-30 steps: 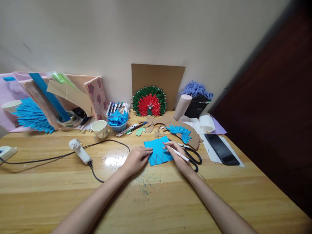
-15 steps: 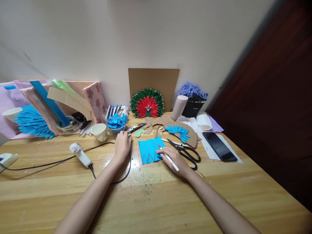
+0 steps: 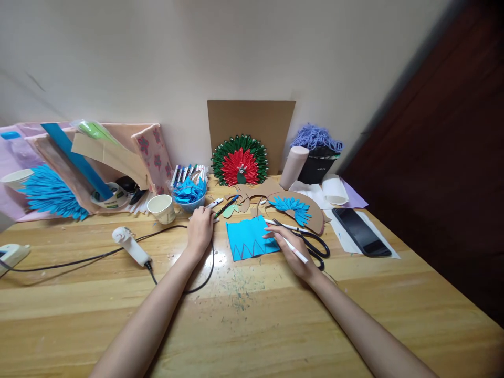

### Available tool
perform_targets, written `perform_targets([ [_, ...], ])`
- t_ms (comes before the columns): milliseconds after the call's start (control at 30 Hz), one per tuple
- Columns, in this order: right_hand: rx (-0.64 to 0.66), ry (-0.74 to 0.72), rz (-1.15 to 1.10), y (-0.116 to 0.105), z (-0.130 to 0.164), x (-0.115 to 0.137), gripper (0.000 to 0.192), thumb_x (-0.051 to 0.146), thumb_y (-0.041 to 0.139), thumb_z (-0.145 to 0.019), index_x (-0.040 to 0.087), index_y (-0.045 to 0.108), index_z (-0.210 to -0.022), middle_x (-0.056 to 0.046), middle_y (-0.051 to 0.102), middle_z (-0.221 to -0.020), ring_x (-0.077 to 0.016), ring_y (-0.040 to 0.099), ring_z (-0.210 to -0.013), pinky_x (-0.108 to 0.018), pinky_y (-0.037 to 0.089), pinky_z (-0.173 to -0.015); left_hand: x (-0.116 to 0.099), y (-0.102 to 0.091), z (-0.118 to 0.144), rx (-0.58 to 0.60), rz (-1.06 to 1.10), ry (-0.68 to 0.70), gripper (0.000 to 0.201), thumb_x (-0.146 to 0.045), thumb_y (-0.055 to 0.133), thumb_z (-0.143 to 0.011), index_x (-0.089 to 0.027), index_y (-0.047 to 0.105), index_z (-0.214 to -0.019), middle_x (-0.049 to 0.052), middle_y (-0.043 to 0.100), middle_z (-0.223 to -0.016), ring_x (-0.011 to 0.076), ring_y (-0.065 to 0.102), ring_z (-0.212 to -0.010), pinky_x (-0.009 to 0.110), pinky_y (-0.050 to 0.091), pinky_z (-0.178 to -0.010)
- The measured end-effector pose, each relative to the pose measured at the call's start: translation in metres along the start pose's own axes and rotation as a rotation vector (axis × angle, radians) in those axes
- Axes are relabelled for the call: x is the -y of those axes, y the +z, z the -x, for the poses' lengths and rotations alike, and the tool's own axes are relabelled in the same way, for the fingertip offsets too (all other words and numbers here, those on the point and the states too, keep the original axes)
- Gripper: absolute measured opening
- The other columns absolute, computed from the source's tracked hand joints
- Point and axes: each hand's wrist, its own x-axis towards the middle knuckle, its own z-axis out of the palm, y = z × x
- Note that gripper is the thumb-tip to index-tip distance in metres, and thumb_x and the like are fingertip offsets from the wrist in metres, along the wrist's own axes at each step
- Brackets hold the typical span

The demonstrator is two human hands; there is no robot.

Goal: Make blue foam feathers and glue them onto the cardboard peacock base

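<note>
Resting on the glossy wooden bench (image 3: 252, 315), the right hand (image 3: 293, 252) pinches a slim white marker pen (image 3: 293, 249), its tip just at the right edge of the flat square of blue paper (image 3: 250, 239), which lies between the 2 hands and carries a red zigzag line along its near edge. The left hand (image 3: 200, 228) lies palm down with fingers curled loosely by the loose white markers (image 3: 214, 203); whether its grip closes on 1 of them I cannot tell.

With no hand pressing the thin sheet, a pen stroke could drag or crease it on the slick varnish and smear the line. The left wrist sits beside the looping black cord (image 3: 173, 229) of the white plastic glue gun (image 3: 129, 244); a snag there could tug the gun. Black-handled steel scissors (image 3: 311, 242) lie touching-close behind the right hand, blades toward the paper, and could be knocked.
</note>
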Motion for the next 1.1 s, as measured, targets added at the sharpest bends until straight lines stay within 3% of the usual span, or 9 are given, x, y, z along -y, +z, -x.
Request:
perform_targets([
  [167,-0.018,-0.019,0.013,0.001,0.001,0.000,0.029,0.036,0.035,-0.090,0.023,0.058,-0.104,-0.004,0.065,-0.085,-0.0215,0.058,-0.096,-0.036,0.041,-0.087,-0.001,-0.007,0.006,0.014,0.040,0.076,0.023,-0.037,0.044,-0.086,-0.019,0.058,-0.083,0.007,0.056,-0.087,0.0223,0.051,-0.084,0.033,0.040,-0.070],
  [300,-0.018,-0.030,-0.031,0.000,0.001,-0.002,0.033,0.036,0.030,-0.092,0.022,0.056,-0.104,-0.004,0.064,-0.083,-0.0211,0.057,-0.096,-0.037,0.038,-0.090,0.003,-0.003,0.008,0.034,0.023,0.063,0.018,-0.035,0.048,-0.083,-0.019,0.058,-0.084,0.007,0.056,-0.088,0.0231,0.051,-0.085,0.033,0.040,-0.070],
  [467,-0.096,0.026,-0.127,0.003,0.001,-0.006,0.025,0.035,0.045,-0.086,0.021,0.051,-0.106,-0.007,0.063,-0.096,-0.0211,0.059,-0.093,-0.036,0.044,-0.084,0.001,-0.002,0.006,0.051,0.054,0.056,0.016,-0.031,0.048,-0.084,-0.018,0.057,-0.077,0.008,0.058,-0.085,0.0239,0.051,-0.084,0.035,0.041,-0.070],
  [600,-0.064,0.027,-0.225,0.004,0.000,-0.004,0.021,0.031,0.052,-0.082,0.021,0.053,-0.101,-0.007,0.061,-0.101,-0.0212,0.056,-0.099,-0.035,0.043,-0.086,-0.018,-0.014,0.009,-0.001,0.324,0.087,0.018,-0.033,0.045,-0.086,-0.018,0.055,-0.083,0.006,0.060,-0.088,0.0202,0.053,-0.085,0.033,0.042,-0.075],
  [733,0.008,0.057,-0.308,0.000,-0.002,-0.001,0.024,0.033,0.049,-0.083,0.020,0.056,-0.101,-0.007,0.061,-0.104,-0.0214,0.055,-0.098,-0.033,0.046,-0.080,-0.045,-0.022,0.017,0.105,0.643,0.145,0.021,-0.036,0.045,-0.086,-0.018,0.056,-0.085,0.003,0.061,-0.085,0.0155,0.056,-0.081,0.028,0.044,-0.073],
  [900,0.071,0.087,-0.387,0.000,-0.002,-0.003,0.024,0.033,0.046,-0.085,0.020,0.060,-0.099,-0.005,0.064,-0.094,-0.0183,0.057,-0.083,-0.031,0.046,-0.075,-0.066,-0.020,0.029,0.148,0.735,0.153,0.018,-0.034,0.049,-0.084,-0.018,0.057,-0.084,0.002,0.061,-0.082,0.0144,0.055,-0.078,0.027,0.043,-0.071],
  [1100,0.102,0.127,-0.493,0.001,-0.001,-0.005,0.021,0.032,0.048,-0.084,0.021,0.060,-0.097,-0.004,0.063,-0.093,-0.0165,0.056,-0.080,-0.029,0.044,-0.073,-0.072,-0.023,0.032,0.164,0.820,0.181,0.015,-0.030,0.050,-0.084,-0.017,0.057,-0.085,0.002,0.060,-0.081,0.0140,0.055,-0.078,0.027,0.043,-0.072],
])
